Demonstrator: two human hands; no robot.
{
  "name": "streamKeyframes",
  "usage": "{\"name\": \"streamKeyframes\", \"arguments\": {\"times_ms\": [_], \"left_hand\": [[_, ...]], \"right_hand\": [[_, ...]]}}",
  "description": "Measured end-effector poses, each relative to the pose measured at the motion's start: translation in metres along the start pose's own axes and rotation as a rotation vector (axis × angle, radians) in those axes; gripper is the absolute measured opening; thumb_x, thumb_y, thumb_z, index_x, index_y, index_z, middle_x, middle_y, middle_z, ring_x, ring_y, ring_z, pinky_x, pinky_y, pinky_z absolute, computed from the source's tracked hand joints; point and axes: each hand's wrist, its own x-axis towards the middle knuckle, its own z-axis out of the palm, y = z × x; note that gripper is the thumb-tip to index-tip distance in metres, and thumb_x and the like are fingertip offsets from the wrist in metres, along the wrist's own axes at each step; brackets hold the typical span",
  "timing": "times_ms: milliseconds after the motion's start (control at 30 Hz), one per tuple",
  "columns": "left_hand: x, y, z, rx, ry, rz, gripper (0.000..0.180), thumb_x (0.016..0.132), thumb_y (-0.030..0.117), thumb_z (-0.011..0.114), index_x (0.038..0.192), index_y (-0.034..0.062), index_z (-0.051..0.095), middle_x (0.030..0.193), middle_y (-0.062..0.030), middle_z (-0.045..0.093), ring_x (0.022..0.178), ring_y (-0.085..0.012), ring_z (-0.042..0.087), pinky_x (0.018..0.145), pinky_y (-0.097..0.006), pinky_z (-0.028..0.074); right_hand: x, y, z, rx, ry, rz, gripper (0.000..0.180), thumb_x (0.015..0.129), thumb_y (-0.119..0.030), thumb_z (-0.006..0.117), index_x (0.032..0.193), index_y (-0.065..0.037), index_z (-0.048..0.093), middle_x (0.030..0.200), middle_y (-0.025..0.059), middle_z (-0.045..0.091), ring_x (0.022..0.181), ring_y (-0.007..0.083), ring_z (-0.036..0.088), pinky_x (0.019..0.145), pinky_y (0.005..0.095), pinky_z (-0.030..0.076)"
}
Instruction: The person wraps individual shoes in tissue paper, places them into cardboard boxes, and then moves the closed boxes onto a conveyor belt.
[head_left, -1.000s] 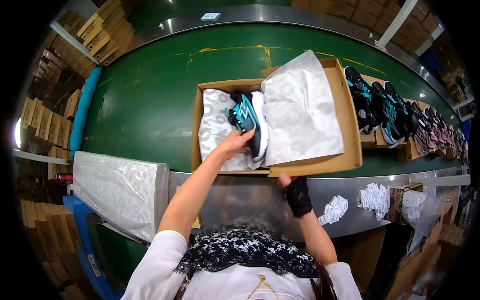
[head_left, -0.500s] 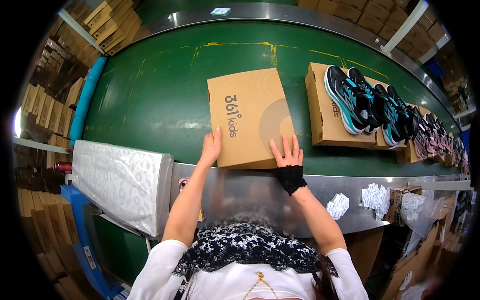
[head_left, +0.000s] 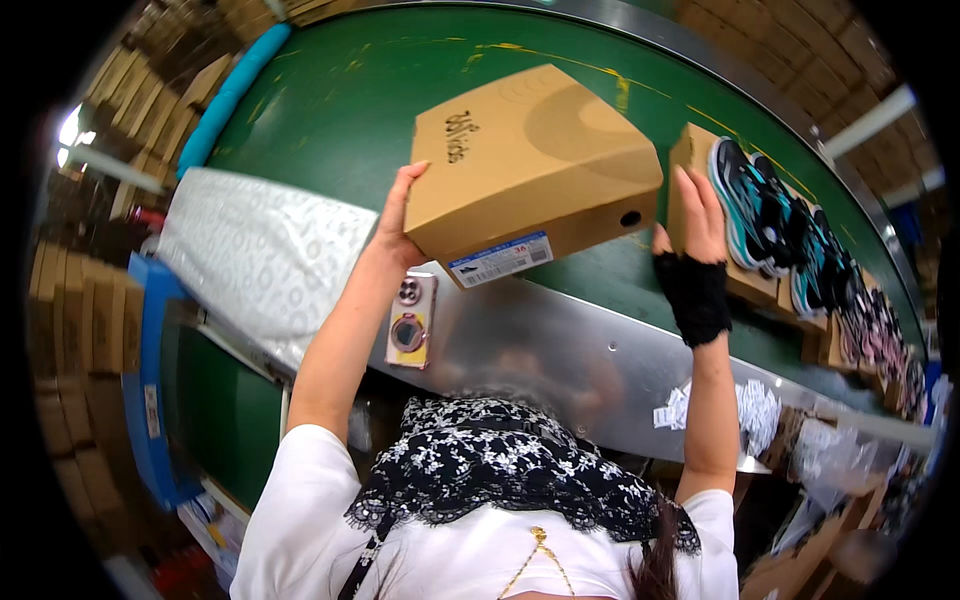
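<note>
A closed brown cardboard shoebox (head_left: 530, 160) is tilted up over the green belt, its label side facing me. My left hand (head_left: 398, 220) grips it at the near left corner, thumb on the lid's edge and the other fingers mostly hidden underneath. To the right of the box is my right hand (head_left: 695, 225), wearing a black lace wrist cuff. Its fingers stretch out and it holds nothing; a small gap shows between it and the box. Just beyond that hand stands another shoebox (head_left: 690, 160) with black and teal sneakers (head_left: 745, 205) on top.
Left of me, a stack wrapped in white patterned paper (head_left: 265, 255) sits on the metal edge. Beside it lies a phone (head_left: 410, 320) in a pink case. White packets (head_left: 755, 415) lie at the right. More shoes on boxes (head_left: 870, 330) line the green belt (head_left: 340, 110).
The shoebox has been lifted and tilted off the belt with my left hand. My right hand has left its lid and moved right. The view has turned, and the phone now shows fully.
</note>
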Motion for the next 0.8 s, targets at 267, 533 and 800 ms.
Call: {"name": "streamKeyframes", "arguments": {"times_ms": [267, 533, 800], "left_hand": [[-0.124, 0.046, -0.112, -0.093, -0.021, 0.602, 0.047, 0.085, 0.036, 0.037, 0.117, 0.0036, 0.049, 0.115, -0.0117, 0.054, 0.099, -0.0254, 0.056, 0.084, -0.037, 0.045], [-0.243, -0.016, -0.251, -0.604, 1.008, 0.896, 0.081, 0.057, 0.053, 0.061, 0.125, 0.0149, 0.039, 0.127, -0.0137, 0.038, 0.112, -0.0353, 0.039, 0.084, -0.059, 0.034], [-0.186, -0.025, -0.223, -0.304, 0.891, 0.362, 0.068, 0.074, 0.044, 0.059, 0.128, 0.0131, 0.032, 0.121, -0.0092, 0.045, 0.108, -0.0264, 0.046, 0.081, -0.043, 0.041]], "right_hand": [[-0.098, 0.102, -0.01, -0.135, -0.185, 0.222, 0.049, 0.063, -0.009, 0.068, 0.109, -0.007, 0.053, 0.123, 0.0164, 0.042, 0.106, 0.0332, 0.046, 0.089, 0.0383, 0.04], [-0.062, 0.187, -0.07, -0.738, -0.083, 0.192, 0.054, 0.057, -0.032, 0.073, 0.107, -0.019, 0.055, 0.129, 0.0162, 0.036, 0.118, 0.0327, 0.034, 0.088, 0.0547, 0.026], [-0.033, 0.218, -0.091, -0.643, -0.519, 0.536, 0.057, 0.06, -0.047, 0.066, 0.108, -0.018, 0.058, 0.107, 0.015, 0.053, 0.104, 0.0275, 0.048, 0.09, 0.0438, 0.03]]}}
